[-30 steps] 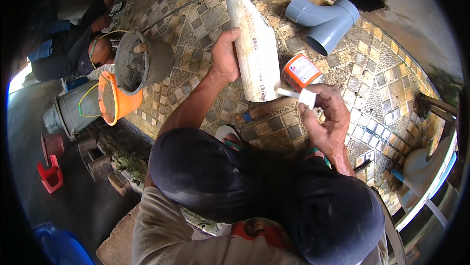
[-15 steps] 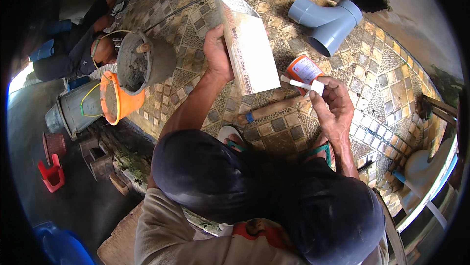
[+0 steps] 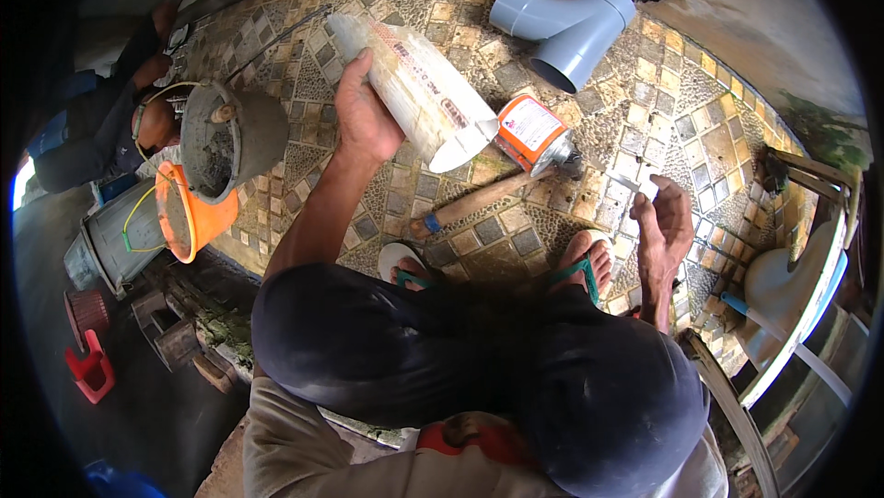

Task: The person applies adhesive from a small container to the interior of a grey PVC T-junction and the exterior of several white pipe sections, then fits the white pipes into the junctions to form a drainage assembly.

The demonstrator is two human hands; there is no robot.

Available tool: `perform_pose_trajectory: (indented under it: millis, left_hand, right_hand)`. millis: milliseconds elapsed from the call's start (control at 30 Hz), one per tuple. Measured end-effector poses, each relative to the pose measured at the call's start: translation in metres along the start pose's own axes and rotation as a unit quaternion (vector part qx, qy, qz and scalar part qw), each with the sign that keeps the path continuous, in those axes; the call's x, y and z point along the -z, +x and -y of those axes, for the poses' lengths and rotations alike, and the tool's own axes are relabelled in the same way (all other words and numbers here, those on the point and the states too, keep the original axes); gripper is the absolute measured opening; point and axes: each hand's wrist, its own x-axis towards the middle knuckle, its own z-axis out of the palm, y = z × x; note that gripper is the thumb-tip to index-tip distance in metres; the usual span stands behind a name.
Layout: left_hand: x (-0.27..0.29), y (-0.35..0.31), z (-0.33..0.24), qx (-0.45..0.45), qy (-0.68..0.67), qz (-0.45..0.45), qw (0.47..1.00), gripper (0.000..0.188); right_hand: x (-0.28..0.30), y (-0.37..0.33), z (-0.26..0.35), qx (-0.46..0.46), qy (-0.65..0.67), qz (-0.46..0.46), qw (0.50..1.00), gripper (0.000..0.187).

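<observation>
A short length of white PVC pipe (image 3: 419, 93) lies slanted in my left hand (image 3: 366, 116). The thumb rests along its upper side; the other fingers are hidden beneath it. Its cut end (image 3: 465, 146) points down toward my feet. My right hand (image 3: 665, 217) is raised at the right and pinches a small white cap with a thin applicator (image 3: 635, 185), partly covered by the fingers. Between the hands, an orange and white glue can (image 3: 534, 133) stands on the tiles, its dark top toward me. A grey branched pipe fitting (image 3: 571, 33) lies beyond it.
A wooden handle with a blue band (image 3: 479, 205) lies before my sandalled feet. To the left are a grey bucket (image 3: 235, 144), an orange bucket (image 3: 207, 217) and a grey bin (image 3: 120, 236). Another person (image 3: 101, 125) works at the far left. A wooden frame (image 3: 815, 314) stands at right.
The pipe has turned in my left hand, and its rounded end now shows. My right hand has moved right, away from the can, with the cap. The whole view has shifted.
</observation>
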Motion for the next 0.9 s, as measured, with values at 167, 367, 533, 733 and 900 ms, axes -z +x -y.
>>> perform_pose_trajectory:
  millis: [167, 367, 533, 733, 900]
  left_hand:
    - [-0.007, 0.006, 0.011, 0.034, -0.002, -0.023, 0.999, 0.077]
    - [-0.009, 0.002, 0.010, 0.023, -0.024, 0.025, 0.999, 0.080]
    - [-0.025, -0.012, 0.000, 0.048, -0.084, 0.045, 0.994, 0.092]
    - [-0.020, -0.009, -0.009, 0.051, -0.057, 0.134, 0.988, 0.093]
    - [-0.021, -0.007, -0.008, 0.056, -0.017, 0.160, 0.985, 0.098]
  right_hand:
    - [-0.012, 0.003, -0.037, -0.001, -0.083, 0.023, 0.996, 0.034]
    - [-0.050, 0.025, -0.061, 0.198, -0.135, 0.109, 0.965, 0.041]
    - [-0.060, 0.029, -0.056, 0.229, -0.169, 0.134, 0.949, 0.039]
    - [-0.070, 0.036, -0.057, 0.242, -0.191, 0.130, 0.942, 0.039]
    - [-0.052, 0.029, -0.055, 0.131, -0.135, 0.101, 0.977, 0.038]
